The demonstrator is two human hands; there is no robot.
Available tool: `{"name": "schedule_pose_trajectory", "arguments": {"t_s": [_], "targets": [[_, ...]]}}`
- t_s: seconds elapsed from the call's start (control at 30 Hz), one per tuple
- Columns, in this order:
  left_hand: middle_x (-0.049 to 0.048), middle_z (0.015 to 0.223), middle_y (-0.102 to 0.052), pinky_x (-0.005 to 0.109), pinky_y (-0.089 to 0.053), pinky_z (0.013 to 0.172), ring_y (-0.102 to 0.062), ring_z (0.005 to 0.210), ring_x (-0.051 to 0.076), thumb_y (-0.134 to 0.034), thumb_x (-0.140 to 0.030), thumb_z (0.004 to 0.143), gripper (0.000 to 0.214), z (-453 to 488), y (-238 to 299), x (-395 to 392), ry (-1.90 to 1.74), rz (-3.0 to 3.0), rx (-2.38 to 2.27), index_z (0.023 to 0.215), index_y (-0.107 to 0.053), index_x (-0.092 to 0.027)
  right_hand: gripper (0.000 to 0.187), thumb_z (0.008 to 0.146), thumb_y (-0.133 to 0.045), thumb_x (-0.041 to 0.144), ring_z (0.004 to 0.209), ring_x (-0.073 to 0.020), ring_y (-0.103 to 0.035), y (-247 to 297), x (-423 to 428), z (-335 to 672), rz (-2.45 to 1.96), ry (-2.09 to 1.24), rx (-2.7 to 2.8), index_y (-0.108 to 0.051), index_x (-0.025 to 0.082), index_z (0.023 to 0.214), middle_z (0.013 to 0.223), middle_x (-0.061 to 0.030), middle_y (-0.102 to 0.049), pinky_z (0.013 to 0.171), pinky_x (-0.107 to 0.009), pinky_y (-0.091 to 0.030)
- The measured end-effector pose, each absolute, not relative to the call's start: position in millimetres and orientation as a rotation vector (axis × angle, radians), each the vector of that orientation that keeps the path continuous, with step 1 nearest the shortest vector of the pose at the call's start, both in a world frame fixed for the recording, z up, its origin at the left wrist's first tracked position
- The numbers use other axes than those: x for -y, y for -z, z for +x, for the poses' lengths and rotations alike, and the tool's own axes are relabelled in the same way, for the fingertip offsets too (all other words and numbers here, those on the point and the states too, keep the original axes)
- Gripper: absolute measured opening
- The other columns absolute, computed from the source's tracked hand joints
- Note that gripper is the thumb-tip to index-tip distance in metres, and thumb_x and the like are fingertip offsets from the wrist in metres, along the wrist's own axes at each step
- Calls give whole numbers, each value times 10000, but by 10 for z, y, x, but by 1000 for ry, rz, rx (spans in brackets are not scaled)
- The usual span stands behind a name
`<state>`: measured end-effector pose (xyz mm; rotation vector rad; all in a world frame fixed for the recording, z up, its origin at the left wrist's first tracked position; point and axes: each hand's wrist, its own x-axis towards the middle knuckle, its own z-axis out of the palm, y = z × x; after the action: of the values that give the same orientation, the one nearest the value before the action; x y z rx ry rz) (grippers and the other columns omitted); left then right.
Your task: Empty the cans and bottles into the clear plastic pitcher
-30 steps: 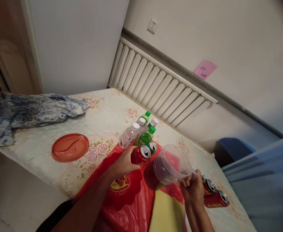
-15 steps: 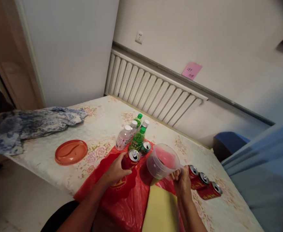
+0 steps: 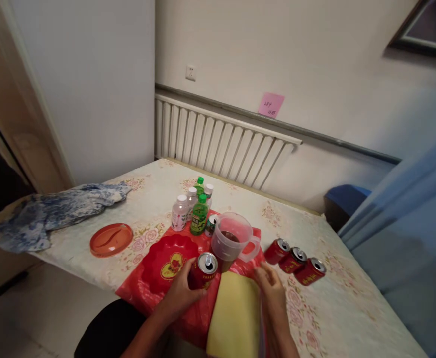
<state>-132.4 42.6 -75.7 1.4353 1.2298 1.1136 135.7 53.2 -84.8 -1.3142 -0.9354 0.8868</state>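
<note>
My left hand (image 3: 180,293) is wrapped round an opened red drink can (image 3: 204,271), upright over the red plastic sheet. Behind the can stands a clear plastic measuring jug (image 3: 219,248) with dark liquid in it, its handle turned to the right. My right hand (image 3: 273,291) is off the handle, fingers loosely bent and apart, beside the right edge of a yellow folded cloth or pad (image 3: 234,315). A red scalloped plate (image 3: 152,263) lies left of the can. Three red cans (image 3: 292,262) stand in a row beyond my right hand.
Several bottles, among them a green-capped bottle (image 3: 199,219), and a green can (image 3: 211,226) stand behind the plate. An orange-red lid (image 3: 111,239) and a blue-patterned cloth (image 3: 72,209) lie at the left. A radiator (image 3: 218,144) runs along the wall.
My right hand has let go of the jug's handle and dropped back toward me. The jug now stands level. My left hand has drawn the can nearer, uncovering the plate. The view has turned.
</note>
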Motion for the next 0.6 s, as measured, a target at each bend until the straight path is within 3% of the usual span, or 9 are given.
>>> {"name": "schedule_pose_trajectory", "arguments": {"t_s": [0.1, 0.3, 0.6], "targets": [[91, 1321, -595, 419, -414, 1071, -526, 1253, 291, -701, -187, 583, 736, -1054, 770, -338, -1091, 1395, -1156, 1279, -460, -191, 561, 682, -766, 370, 1032, -261, -665, 883, -219, 1204, -1315, -1021, 1016, -589, 206, 1188, 1080, -77, -722, 876, -357, -529], [97, 1276, -618, 410, -446, 1039, -567, 1199, 297, -762, -234, 564, 753, -490, 828, -247, -1047, 1419, -996, 1262, -480, -194, 725, 563, -749, 118, 1148, -284, -607, 700, 109, 1065, -1281, -1052, 1231, -570, 238, 1255, 1247, -70, -650, 899, -375, -527], [78, 1251, -632, 392, -483, 1018, -615, 1134, 294, -742, -220, 568, 697, 139, 813, -106, -951, 1553, -875, 1230, -523, -222, 657, 486, -700, 89, 965, -285, -686, 740, 251, 1376, -1336, -1004, 1068, -626, 209, 1127, 1036, -34, -731, 838, -373, -562]]}}
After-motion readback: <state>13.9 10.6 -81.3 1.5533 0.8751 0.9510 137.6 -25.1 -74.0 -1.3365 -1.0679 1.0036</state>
